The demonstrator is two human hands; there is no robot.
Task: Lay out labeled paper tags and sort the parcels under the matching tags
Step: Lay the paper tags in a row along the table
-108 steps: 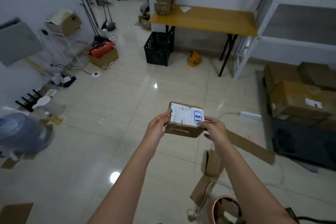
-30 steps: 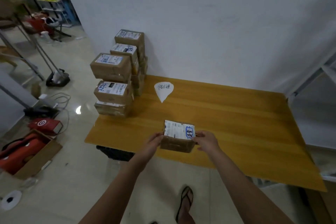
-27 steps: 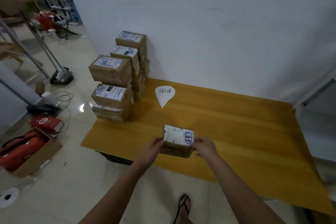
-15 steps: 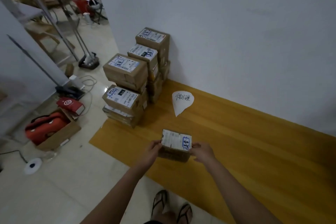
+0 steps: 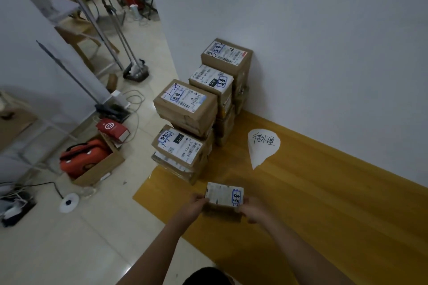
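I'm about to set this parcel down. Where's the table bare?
Bare wood spreads right of the paper tag toward the wall, and between it and the parcel. The left end of the table is crowded with stacked boxes.

Parcel (image 5: 223, 199): you hold this small cardboard box between both hands, its label facing up, over the table's (image 5: 324, 192) near edge.
Left hand (image 5: 195, 203): your fingers grip its left side.
Right hand (image 5: 253, 211): your fingers grip its right side.
Paper tag (image 5: 262, 147): handwritten, flat on the wood at 1 o'clock from your parcel, apart from it.
Stacked parcels (image 5: 192, 122): at 11 o'clock, against the wall.
Open carton (image 5: 99, 169): on the floor at 9 o'clock, with an orange bag inside.
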